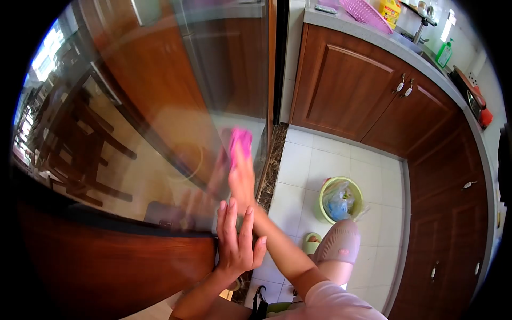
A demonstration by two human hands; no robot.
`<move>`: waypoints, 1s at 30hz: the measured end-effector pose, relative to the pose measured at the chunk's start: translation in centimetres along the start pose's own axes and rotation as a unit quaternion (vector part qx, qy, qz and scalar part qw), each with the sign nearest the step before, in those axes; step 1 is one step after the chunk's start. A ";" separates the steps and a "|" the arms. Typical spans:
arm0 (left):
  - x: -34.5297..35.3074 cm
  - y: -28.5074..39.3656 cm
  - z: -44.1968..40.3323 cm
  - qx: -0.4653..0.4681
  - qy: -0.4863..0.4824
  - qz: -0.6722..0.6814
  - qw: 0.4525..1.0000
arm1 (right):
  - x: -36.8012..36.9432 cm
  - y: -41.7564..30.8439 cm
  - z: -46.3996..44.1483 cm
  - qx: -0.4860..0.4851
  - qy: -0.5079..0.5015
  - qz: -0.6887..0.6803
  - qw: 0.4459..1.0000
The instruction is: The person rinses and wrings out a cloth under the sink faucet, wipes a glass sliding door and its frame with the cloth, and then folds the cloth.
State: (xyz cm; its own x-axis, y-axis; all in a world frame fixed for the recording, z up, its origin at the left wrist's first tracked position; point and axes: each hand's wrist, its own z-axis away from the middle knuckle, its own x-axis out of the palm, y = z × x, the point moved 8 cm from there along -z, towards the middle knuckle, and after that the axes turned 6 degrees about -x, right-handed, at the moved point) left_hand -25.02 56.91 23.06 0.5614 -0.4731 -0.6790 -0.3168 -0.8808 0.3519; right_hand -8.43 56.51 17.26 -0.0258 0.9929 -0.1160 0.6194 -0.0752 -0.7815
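Note:
A bright pink cloth (241, 143) lies against the glass pane (160, 133) of a wood-framed door. My right hand (242, 181), somewhat blurred, presses this cloth to the glass, with the arm stretched out past my other hand. Nearer to me, my left hand (238, 240) rests with fingers apart at the edge of the door's brown wooden frame (122, 266), holding nothing. The glass carries faint reflections of my hands and the cloth.
A green bin (322, 202) with plastic bags stands on the white tiled floor (298, 165), by my knee. Brown cabinets (346, 80) line the right side. On the counter are a pink basket (368, 15), a yellow bottle (391, 12) and a green bottle (444, 54).

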 end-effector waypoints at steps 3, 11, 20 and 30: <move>0.4 0.0 0.0 0.005 -0.030 -0.003 1.000 | -2.2 4.9 -4.2 0.030 0.034 -0.119 0.992; 1.5 0.3 -0.3 -0.005 -0.098 -0.019 0.995 | 1.5 16.4 14.7 0.418 0.028 -0.366 0.831; 1.8 0.7 0.8 -0.020 -0.118 -0.028 0.992 | 2.0 10.3 23.6 0.447 0.000 -0.382 0.809; 1.3 2.6 1.6 0.043 -0.081 -0.027 0.995 | 1.7 3.8 22.5 0.352 -0.017 -0.318 0.880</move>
State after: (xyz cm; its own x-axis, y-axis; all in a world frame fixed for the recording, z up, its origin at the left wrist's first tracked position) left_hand -26.36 54.05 22.10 0.4505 -0.4098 -0.7932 -0.3579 -0.8968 0.2601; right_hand -23.80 55.79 0.30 -0.2221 0.8528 0.4726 -0.1671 0.4443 -0.8802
